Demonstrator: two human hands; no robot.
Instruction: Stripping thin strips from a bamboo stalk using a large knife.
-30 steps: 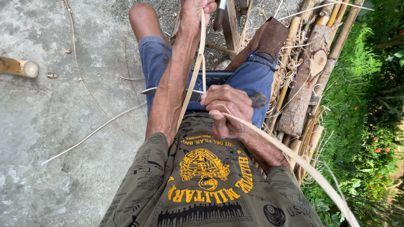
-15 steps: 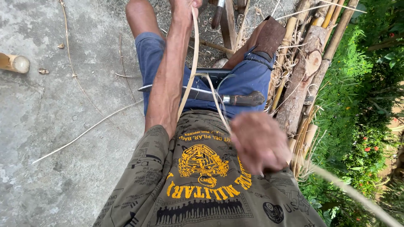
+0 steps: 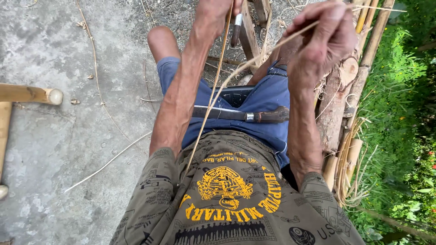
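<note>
- Landmark for all places: the long dark-handled knife (image 3: 240, 115) with a metal collar, lying flat across the lap on the blue shorts (image 3: 268, 97).
- Far left of the knife, a pale round bamboo pole (image 3: 29, 95) lies on the grey concrete floor (image 3: 59, 54), its cut end pointing toward the knife; a thin pale loose strip (image 3: 106, 163) lies on the floor between pole and knife, lower down.
- Left hand (image 3: 215, 11): up beyond the knife at the top edge of the view, arm stretched out nearly straight, forearm crossing above the blade end. It is closed around one end of the thin, pale-yellow, flat strip of split cane (image 3: 213, 97); the fingers themselves are cut off by the frame.
- The strip runs from that hand down across the knife to the olive printed shirt (image 3: 227, 199), and a second length rises from near the knife toward the upper right.
- Handling, as a judgement: the strip looks very light, springy and flexible along its length, yet thin enough to kink or snap if bent sharply; its edges may be sharp. A pinch near an end, with tension kept along the length, seems best.
- Right hand (image 3: 324, 43): raised above and right of the knife's handle, wrist bent, fingers curled, pinching the strip between thumb and fingers.
- Right of the knife, stacked rough wood and bamboo lengths (image 3: 338, 104) lie beside green plants (image 3: 399, 113).
</note>
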